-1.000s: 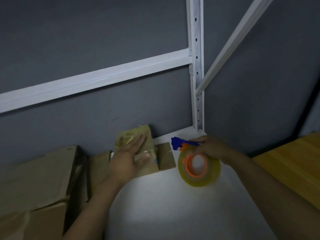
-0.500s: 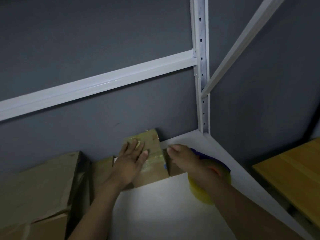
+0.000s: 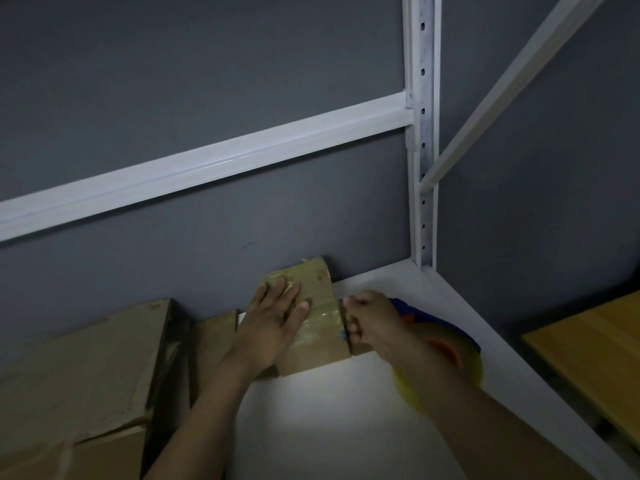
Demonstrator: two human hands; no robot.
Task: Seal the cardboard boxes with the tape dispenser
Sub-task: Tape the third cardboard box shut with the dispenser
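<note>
A small cardboard box (image 3: 313,336) with glossy tape across its top stands on the white shelf (image 3: 339,417) against the grey wall. My left hand (image 3: 273,320) lies flat on the box top, fingers straight. My right hand (image 3: 369,322) is at the box's right edge, beside a side flap, with its fingers curled. The tape dispenser (image 3: 446,355), with a yellowish roll, an orange hub and a blue handle, sits just behind that hand and under the wrist. It looks held by the handle, but the grip itself is hidden.
A large, crumpled cardboard box (image 3: 79,375) and a narrower cardboard piece (image 3: 214,337) stand to the left. A white rack upright (image 3: 422,133) and crossbeam (image 3: 207,168) frame the grey wall. A wooden surface (image 3: 588,351) lies lower right, beyond the shelf edge.
My right hand moved left with the dispenser, from open shelf to the box's right edge, and its fingers curled. My left hand stayed flat on the box top.
</note>
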